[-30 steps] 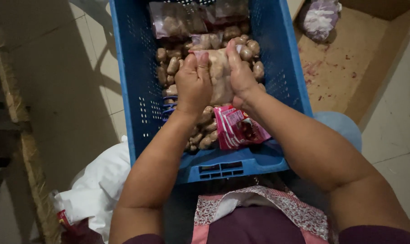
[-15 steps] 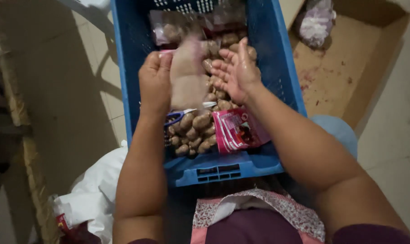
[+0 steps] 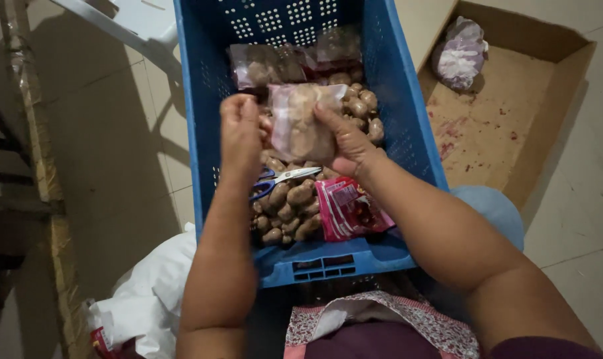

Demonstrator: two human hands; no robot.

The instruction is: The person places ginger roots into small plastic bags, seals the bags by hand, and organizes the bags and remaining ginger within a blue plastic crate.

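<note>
Head view shows the fingers of both hands closed on a clear plastic bag (image 3: pixel 300 123) of brown tubers, held up over a blue crate (image 3: pixel 398 119). Left hand (image 3: pixel 241 133) pinches the bag's left edge; right hand (image 3: pixel 347 141) grips its right side. Below, inside the crate, lie loose tubers (image 3: pixel 289 213), blue-handled scissors (image 3: pixel 278 181) and a pink packet (image 3: pixel 348 209). Right of the crate sits an open cardboard box (image 3: pixel 501 126) holding a crumpled bag (image 3: pixel 460 56).
</note>
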